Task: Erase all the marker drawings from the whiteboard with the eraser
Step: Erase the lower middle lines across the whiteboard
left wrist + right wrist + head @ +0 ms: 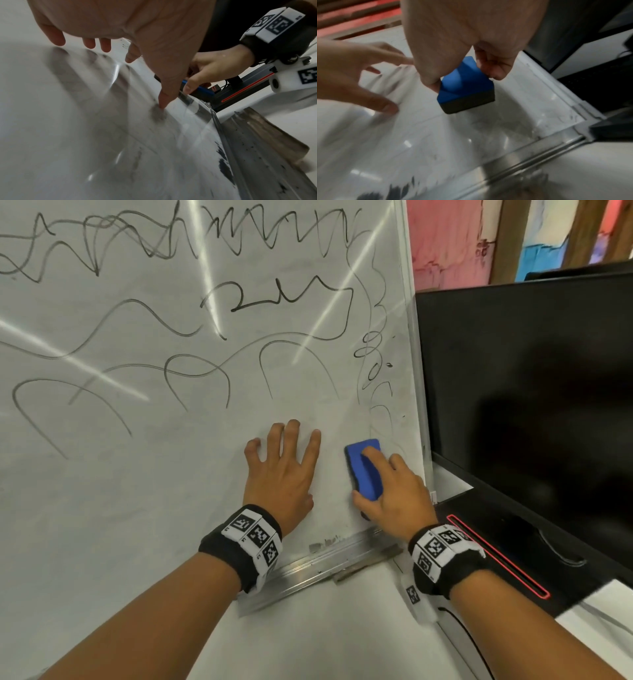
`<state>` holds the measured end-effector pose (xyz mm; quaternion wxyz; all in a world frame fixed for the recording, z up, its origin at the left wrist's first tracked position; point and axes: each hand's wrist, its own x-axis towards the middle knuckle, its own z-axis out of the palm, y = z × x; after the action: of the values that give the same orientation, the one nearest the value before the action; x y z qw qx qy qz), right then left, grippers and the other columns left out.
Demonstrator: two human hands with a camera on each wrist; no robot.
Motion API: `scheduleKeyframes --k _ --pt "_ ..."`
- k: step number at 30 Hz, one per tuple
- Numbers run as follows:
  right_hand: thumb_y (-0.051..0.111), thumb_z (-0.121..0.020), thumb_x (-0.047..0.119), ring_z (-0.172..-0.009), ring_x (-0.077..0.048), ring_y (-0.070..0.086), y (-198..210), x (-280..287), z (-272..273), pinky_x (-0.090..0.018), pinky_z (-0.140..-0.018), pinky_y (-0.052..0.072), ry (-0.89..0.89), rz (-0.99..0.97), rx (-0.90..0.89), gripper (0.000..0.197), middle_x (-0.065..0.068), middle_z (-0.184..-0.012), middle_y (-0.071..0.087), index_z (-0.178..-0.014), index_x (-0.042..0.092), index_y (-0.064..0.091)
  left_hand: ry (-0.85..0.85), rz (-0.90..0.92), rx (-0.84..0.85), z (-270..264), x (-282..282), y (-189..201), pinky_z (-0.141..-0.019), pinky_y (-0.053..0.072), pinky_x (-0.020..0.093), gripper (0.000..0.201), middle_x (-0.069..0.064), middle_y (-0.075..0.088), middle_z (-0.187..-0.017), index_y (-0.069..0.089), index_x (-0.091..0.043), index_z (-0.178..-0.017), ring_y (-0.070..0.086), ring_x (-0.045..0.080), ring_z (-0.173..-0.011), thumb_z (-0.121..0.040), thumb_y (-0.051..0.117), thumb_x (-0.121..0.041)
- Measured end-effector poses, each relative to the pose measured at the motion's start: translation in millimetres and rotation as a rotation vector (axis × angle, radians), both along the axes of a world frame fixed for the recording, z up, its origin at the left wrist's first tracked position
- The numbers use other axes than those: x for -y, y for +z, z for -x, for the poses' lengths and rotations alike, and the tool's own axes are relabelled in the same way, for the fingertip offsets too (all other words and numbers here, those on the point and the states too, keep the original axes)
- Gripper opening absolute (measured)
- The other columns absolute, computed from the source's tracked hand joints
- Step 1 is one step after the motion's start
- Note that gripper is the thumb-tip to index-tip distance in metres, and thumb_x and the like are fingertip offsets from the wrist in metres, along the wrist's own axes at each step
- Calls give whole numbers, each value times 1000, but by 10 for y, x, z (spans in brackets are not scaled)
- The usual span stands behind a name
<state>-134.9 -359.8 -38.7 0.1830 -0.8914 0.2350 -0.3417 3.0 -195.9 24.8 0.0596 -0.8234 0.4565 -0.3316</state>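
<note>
The whiteboard [137, 474] leans upright, its upper half covered in black marker scribbles [212, 313]. Its lower right area is wiped, with grey smears. My right hand [394, 491] grips the blue eraser [364, 467] with a dark felt pad, pressed to the board near the right frame. From the right wrist the eraser [464, 86] is pinched between thumb and fingers. My left hand [284, 467] lies flat on the board with fingers spread, just left of the eraser. Its fingertips [163, 102] touch the surface.
A metal marker tray [318, 570] runs along the board's bottom edge, with black ink smudges [224, 166] above it. A dark monitor [531, 388] stands right of the board on a black base with a red line [496, 556]. A white table [325, 645] lies below.
</note>
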Motion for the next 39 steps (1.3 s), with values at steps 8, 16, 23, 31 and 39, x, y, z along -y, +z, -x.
scheduleKeyframes --k 8,16,23,31,39 --pt "67 -79 52 -82 -25 58 66 40 75 -43 -70 56 -21 -67 -119 78 -3 -103 53 -142 38 23 15 -37 -5 62 115 -45 -105 25 61 112 19 13 -155 19 -21 -155 16 41 -142 -66 79 -51" --pt "71 -81 44 -75 -29 62 19 20 75 -46 -72 58 -68 -349 -103 70 -7 -94 60 -130 34 22 -12 -70 0 142 170 -101 -105 24 59 110 19 11 -155 19 -22 -155 15 41 -142 -68 78 -51" --pt "73 -82 42 -78 -29 62 -10 -72 59 -47 -74 59 -26 -387 -183 71 -9 -95 58 -130 30 21 -23 -88 3 115 174 -167 -103 28 60 111 20 16 -154 24 -21 -154 18 42 -141 -63 82 -46" --pt "71 -83 49 -80 -27 65 -27 -193 -50 -46 -73 60 19 -496 -111 73 -9 -99 59 -131 32 19 -40 -89 18 119 222 -199 -100 30 59 111 21 22 -152 32 -19 -152 23 42 -139 -57 86 -41" --pt "68 -84 52 -84 -29 63 -45 -96 -17 -47 -76 60 -64 -576 -10 70 -11 -103 57 -131 30 21 -30 -122 22 111 214 -154 -102 27 57 111 19 15 -154 25 -21 -154 19 41 -141 -63 83 -48"
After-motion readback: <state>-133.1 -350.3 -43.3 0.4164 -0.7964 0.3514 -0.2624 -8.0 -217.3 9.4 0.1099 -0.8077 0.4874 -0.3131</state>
